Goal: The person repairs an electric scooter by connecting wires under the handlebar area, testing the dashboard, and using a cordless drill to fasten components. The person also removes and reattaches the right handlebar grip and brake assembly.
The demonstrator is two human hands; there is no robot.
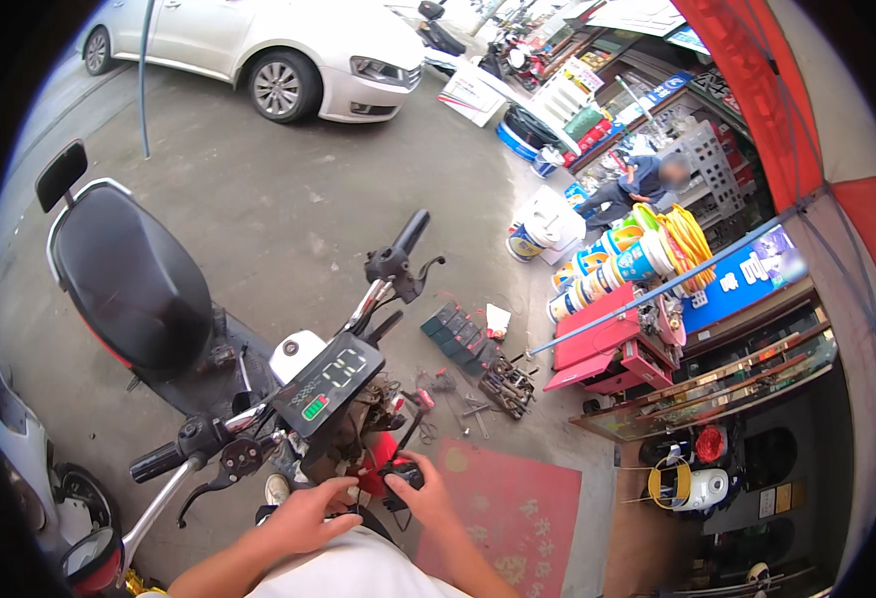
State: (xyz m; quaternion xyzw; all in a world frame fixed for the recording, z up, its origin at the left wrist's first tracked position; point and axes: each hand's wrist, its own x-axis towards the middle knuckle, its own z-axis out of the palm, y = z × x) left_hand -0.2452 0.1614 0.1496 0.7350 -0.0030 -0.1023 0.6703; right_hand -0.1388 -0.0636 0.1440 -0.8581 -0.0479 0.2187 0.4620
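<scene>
Both hands are brought together below the scooter's digital display (pixel 330 383): the left hand (pixel 308 513) is pinched on red wiring (pixel 370 478), while a small black part (pixel 405 476) is gripped by the right hand (pixel 426 495), apparently steadied for close work. Loose tools (pixel 503 387) are laid beside the display, within reach.

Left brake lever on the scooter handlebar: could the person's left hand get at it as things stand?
Probably yes. The left hand is at the red wiring under the display, and nothing lies between it and the brake lever.
</scene>
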